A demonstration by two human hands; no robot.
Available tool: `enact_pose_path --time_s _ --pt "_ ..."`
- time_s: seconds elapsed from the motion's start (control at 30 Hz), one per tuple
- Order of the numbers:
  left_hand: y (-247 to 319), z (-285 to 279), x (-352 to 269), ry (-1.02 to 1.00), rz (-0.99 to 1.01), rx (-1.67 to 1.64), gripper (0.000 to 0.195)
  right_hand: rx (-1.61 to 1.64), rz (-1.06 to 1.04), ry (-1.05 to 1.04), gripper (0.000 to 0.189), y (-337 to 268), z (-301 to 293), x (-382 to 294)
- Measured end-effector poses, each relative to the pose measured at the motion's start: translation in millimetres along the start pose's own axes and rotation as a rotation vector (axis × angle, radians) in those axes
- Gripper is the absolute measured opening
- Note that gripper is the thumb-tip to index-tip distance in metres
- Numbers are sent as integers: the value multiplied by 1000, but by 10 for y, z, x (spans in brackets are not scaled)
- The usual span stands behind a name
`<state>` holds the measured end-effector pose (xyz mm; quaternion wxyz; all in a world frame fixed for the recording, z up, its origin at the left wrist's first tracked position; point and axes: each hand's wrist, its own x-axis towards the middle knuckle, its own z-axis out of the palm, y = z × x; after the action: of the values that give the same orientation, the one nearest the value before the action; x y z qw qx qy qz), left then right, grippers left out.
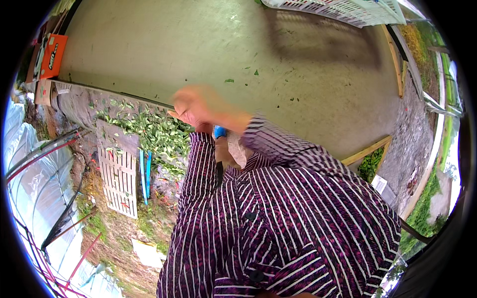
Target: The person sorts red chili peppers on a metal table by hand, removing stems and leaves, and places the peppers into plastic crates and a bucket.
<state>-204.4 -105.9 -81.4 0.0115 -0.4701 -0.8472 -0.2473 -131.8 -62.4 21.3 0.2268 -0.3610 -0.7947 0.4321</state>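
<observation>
My right hand, blurred by motion, reaches across my body at the near edge of a pale green tabletop. It overlaps my left hand, which shows mostly at the wrist, just past the striped cuff. The fingers of both hands blend together in the blur, and I cannot make out anything held. Small torn green leaves lie scattered on the tabletop to the right of the hands. Below the hands, a small blue object shows between the sleeves.
A white plastic crate is at the far right of the table. An orange box stands beyond the left end. Leaves are heaped on the ground, by a slatted pale panel and blue strips. A wooden frame juts at right.
</observation>
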Motion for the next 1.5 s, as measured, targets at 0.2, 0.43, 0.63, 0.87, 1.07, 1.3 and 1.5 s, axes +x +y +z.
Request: enact_pose_path --time_s 0.2,0.43,0.63,0.87,1.07,1.3,1.5 --pt "45 -43 -4 -49 -52 -62 32 -257 435 458 22 1576 -877 -891" --pt "-22 -35 2 7 -42 -50 32 -405 367 421 19 1782 -646 -946" --pt "-23 -39 -12 17 -53 -101 29 -520 238 303 8 1881 -734 -881" --pt "23 -61 1 1 -91 -104 30 -277 137 246 11 1519 -389 -520" --pt "-25 -29 -4 24 -85 -72 32 -490 -25 159 14 1510 -188 -465" --pt "-17 4 10 -6 -56 -68 33 -456 86 181 11 1438 -279 -473" --pt "13 30 -42 -13 -67 -12 34 21 -229 361 13 -51 345 42"
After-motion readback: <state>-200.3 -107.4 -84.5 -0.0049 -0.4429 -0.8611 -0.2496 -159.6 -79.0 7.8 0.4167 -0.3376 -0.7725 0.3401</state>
